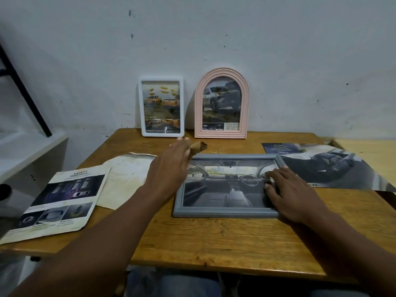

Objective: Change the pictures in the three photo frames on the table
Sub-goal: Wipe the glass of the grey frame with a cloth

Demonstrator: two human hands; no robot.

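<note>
Hands apart: right hand presses straight fingers on the right end of the grey frame, flat at centre, long side running left-right. Left hand reaches above its upper-left corner, fingers stretched; whether it holds the brown scrap is unclear.

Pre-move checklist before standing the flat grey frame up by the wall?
1. Grey rectangular frame flat on wooden table, car-interior picture in: ok.
2. Right hand resting on its right edge: ok.
3. Left hand free: not ok, holds tan crumpled wad.
4. White rectangular frame and pink arched frame upright against wall: ok.
5. Grey frame's back fastened: cannot tell, hidden.
</note>
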